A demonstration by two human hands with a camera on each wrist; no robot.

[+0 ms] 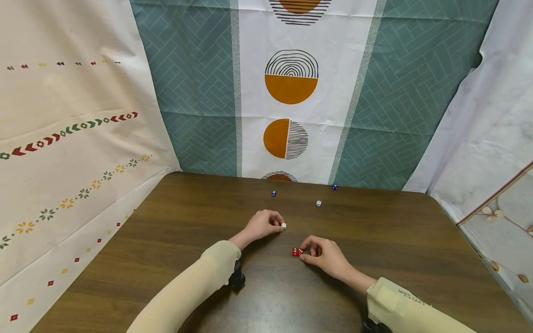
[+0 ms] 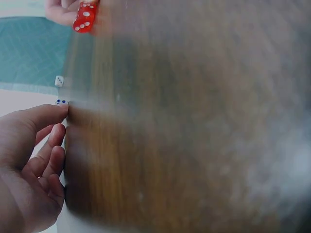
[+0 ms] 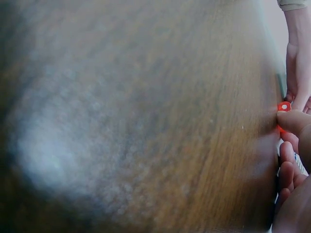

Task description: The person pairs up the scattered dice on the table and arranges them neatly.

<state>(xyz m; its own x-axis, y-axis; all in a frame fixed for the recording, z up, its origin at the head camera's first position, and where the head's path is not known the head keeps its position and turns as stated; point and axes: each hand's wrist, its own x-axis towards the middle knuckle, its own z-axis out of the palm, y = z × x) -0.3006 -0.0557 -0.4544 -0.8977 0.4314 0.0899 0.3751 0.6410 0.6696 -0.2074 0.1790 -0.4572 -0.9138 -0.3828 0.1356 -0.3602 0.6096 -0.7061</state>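
Note:
In the head view my left hand [image 1: 262, 225] pinches a white die [image 1: 283, 225] between thumb and index finger, low over the brown table. The left wrist view shows dark blue pips on this white die [image 2: 61, 102] at the fingertips. My right hand [image 1: 327, 255], nearer the front, pinches one of two red dice [image 1: 294, 251] that sit side by side. White pips mark the red dice [image 2: 85, 22] in the left wrist view. In the right wrist view the thumb partly hides the red die [image 3: 284, 106].
Toward the back of the table [image 1: 187, 208] lie a blue die [image 1: 273, 193], another white die [image 1: 318, 203] and a second blue die [image 1: 335, 187] near the far edge. A patterned curtain [image 1: 195, 92] hangs behind, with pale cloths at both sides.

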